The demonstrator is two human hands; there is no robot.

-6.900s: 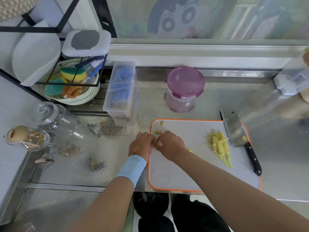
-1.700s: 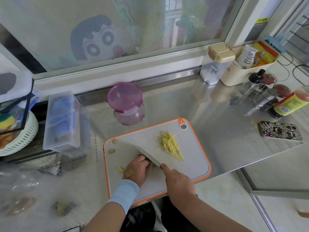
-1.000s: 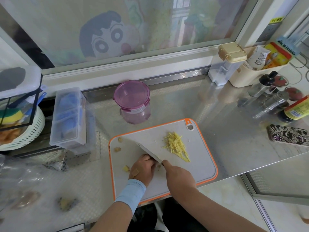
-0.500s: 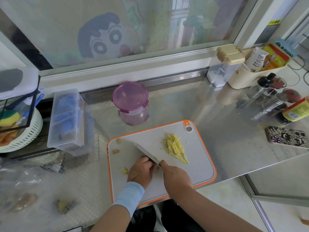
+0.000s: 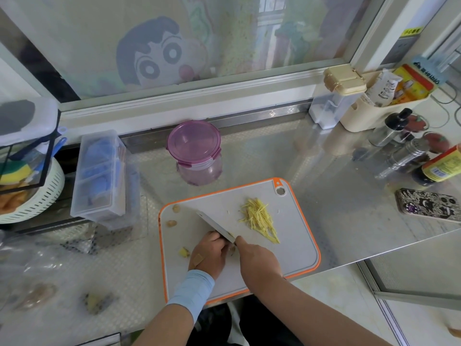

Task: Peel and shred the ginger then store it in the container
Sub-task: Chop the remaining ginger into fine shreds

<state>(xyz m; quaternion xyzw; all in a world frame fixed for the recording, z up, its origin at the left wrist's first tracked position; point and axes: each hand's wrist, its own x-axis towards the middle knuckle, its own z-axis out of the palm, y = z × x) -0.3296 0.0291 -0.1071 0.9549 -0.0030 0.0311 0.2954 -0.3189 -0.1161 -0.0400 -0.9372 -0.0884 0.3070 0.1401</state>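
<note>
Right hand (image 5: 258, 258): grips cleaver (image 5: 215, 224) above cutting board (image 5: 294, 245).
Left hand (image 5: 209, 255): fingers curled on ginger piece (image 5: 232, 248), board's middle.
Ginger shreds (image 5: 259, 218): board's right half.

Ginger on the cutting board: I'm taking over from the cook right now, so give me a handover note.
Right hand grips the knife, blade down on the cutting board.
Left hand holds a ginger piece beside the blade, mostly hidden under its fingers.
Done: a pile of shreds lies right of the blade.
Left: shred this piece, maybe also the small bits at the board's left side. The container stands behind the board, lid on, with no shreds in it yet.
</note>
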